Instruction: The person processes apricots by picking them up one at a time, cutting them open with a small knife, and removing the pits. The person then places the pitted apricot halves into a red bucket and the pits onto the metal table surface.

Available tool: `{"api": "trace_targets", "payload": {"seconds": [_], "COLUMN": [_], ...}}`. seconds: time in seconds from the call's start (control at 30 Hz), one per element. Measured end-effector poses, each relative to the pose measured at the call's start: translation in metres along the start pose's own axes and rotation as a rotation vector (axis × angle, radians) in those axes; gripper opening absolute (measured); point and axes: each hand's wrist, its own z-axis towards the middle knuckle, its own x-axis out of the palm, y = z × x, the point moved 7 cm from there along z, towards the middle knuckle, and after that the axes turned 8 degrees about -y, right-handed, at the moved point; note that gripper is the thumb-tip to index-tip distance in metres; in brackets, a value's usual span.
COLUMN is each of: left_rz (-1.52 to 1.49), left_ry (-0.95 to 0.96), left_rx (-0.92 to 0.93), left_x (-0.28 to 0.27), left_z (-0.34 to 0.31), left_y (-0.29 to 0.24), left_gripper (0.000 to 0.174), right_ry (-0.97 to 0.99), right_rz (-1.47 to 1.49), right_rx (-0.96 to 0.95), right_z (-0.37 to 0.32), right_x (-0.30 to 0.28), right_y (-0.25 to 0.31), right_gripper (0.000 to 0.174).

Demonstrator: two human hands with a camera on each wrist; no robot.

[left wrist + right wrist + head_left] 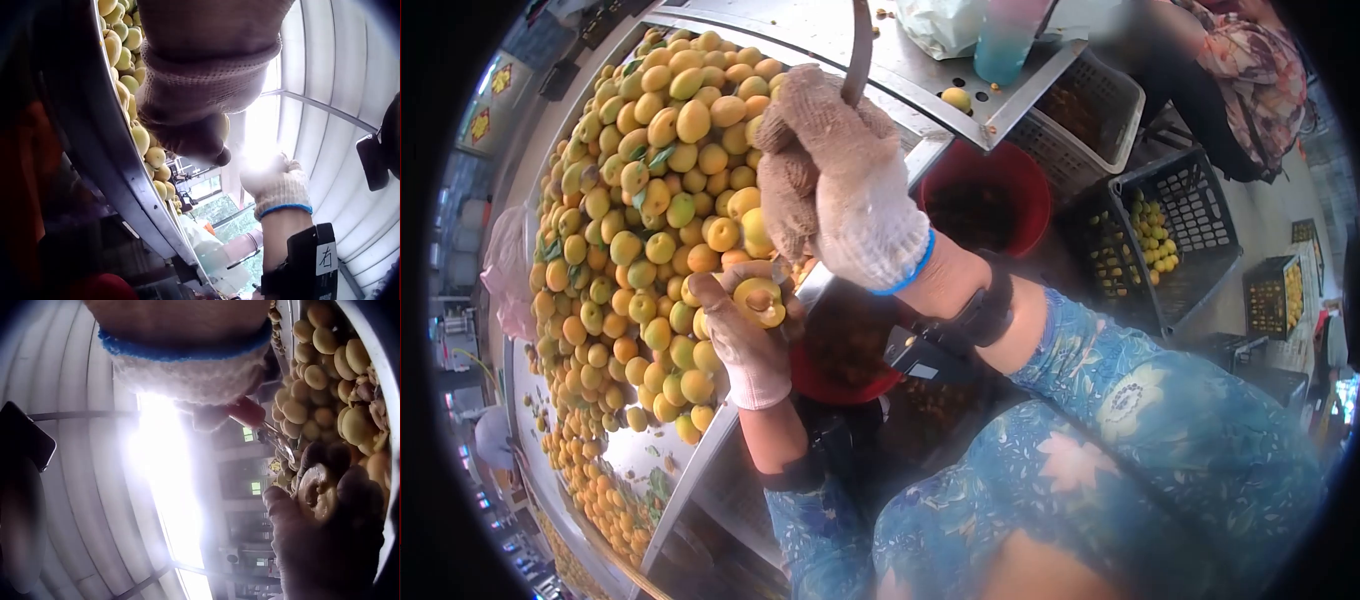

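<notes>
My gloved left hand [750, 335] holds a cut apricot [760, 302] between thumb and fingers. Its cut face is turned up, with the pit showing in the flesh. Above it and to the right, my right hand [835, 180], in a stained white glove with a blue cuff, is curled round a tool. The right wrist view shows this tool's red handle [249, 412] and slim metal end [278, 442], which points toward the cut apricot. A big heap of whole apricots [650, 215] lies beside both hands.
A metal-edged table [725, 440] bears the heap. Below its edge stand red buckets [1040, 200] with dark contents. Black crates [1215, 215] with fruit and a pale crate [1135, 110] are at the right. A bluish bottle [1000, 60] stands at the back; another person's patterned sleeve [1250, 75] is beyond.
</notes>
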Motion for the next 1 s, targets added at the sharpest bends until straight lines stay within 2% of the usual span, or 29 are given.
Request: {"api": "trace_targets", "payload": {"seconds": [0.07, 0.13, 0.17, 0.2, 0.27, 0.4, 0.47, 0.5, 0.53, 0.6, 0.63, 0.67, 0.7, 0.73, 0.8, 0.83, 0.87, 0.9, 0.93, 0.97, 1.0], "left_rz": [0.082, -0.107, -0.118, -0.116, -0.266, -0.262, -0.124, -0.123, -0.146, -0.194, -0.218, -0.243, -0.262, -0.265, -0.189, -0.081, -0.079, -0.212, -0.346, -0.345, -0.316], "left_ry": [-0.015, 0.007, 0.052, 0.056, -0.041, -0.028, 0.049, 0.049, 0.027, -0.020, -0.044, -0.068, -0.082, -0.085, 0.047, 0.088, 0.088, 0.094, 0.100, 0.099, 0.167], "left_rx": [0.007, -0.114, -0.147, -0.148, -0.201, -0.189, 0.215, 0.214, 0.125, -0.054, -0.142, -0.230, -0.127, -0.127, -0.007, 0.062, 0.060, -0.030, -0.119, -0.119, -0.123], "left_x": [0.005, 0.013, 0.011, 0.013, 0.013, 0.024, 0.023, 0.022, 0.019, 0.014, 0.012, 0.010, 0.020, 0.018, 0.021, 0.018, 0.014, 0.012, 0.009, 0.002, 0.001], "left_z": [-0.002, -0.004, 0.000, 0.001, 0.004, -0.008, -0.008, -0.008, -0.006, -0.004, -0.004, -0.005, -0.007, -0.008, -0.013, -0.007, -0.003, 0.001, 0.006, 0.014, 0.021], "left_y": [0.002, 0.009, 0.015, 0.018, 0.022, 0.017, 0.001, 0.001, 0.006, 0.014, 0.018, 0.021, 0.011, 0.010, 0.001, 0.003, 0.009, 0.019, 0.029, 0.035, 0.037], "left_gripper": [0.076, 0.076, 0.076, 0.076, 0.076, 0.073, 0.072, 0.072, 0.067, 0.061, 0.058, 0.057, 0.056, 0.056, 0.056, 0.049, 0.049, 0.043, 0.037, 0.037, 0.029], "right_ry": [-0.005, 0.073, 0.089, 0.086, 0.034, 0.107, 0.112, 0.119, 0.116, 0.076, 0.076, 0.052, 0.030, 0.009, -0.022, -0.042, -0.063, -0.113, -0.113, -0.100, -0.087], "right_rz": [-0.009, -0.070, -0.073, -0.073, -0.132, -0.160, -0.184, -0.207, -0.206, -0.015, -0.015, 0.012, 0.039, 0.065, 0.035, 0.176, 0.317, 0.316, 0.317, 0.301, 0.286], "right_rx": [-0.097, -0.124, -0.021, -0.023, -0.149, -0.115, -0.142, -0.172, -0.170, -0.088, -0.086, 0.026, 0.140, 0.253, 0.274, 0.402, 0.528, 0.553, 0.553, 0.531, 0.508], "right_z": [-0.002, -0.006, -0.009, -0.010, -0.010, -0.017, -0.016, -0.016, -0.015, -0.009, -0.006, -0.001, 0.002, 0.003, 0.009, 0.010, 0.008, 0.010, 0.011, 0.013, 0.015], "right_x": [0.003, 0.008, 0.005, 0.005, 0.005, 0.009, 0.010, 0.012, 0.012, 0.008, 0.006, -0.001, -0.007, -0.010, -0.012, -0.013, -0.014, -0.018, -0.019, -0.020, -0.018], "right_y": [0.005, 0.006, 0.001, -0.001, 0.001, 0.001, -0.002, -0.003, -0.004, -0.008, -0.007, -0.011, -0.015, -0.022, -0.028, -0.036, -0.045, -0.054, -0.056, -0.056, -0.054], "right_gripper": [0.031, 0.029, 0.026, 0.026, 0.021, 0.018, 0.016, 0.015, 0.015, 0.007, 0.007, 0.011, 0.017, 0.024, 0.028, 0.027, 0.026, 0.028, 0.028, 0.029, 0.029]}}
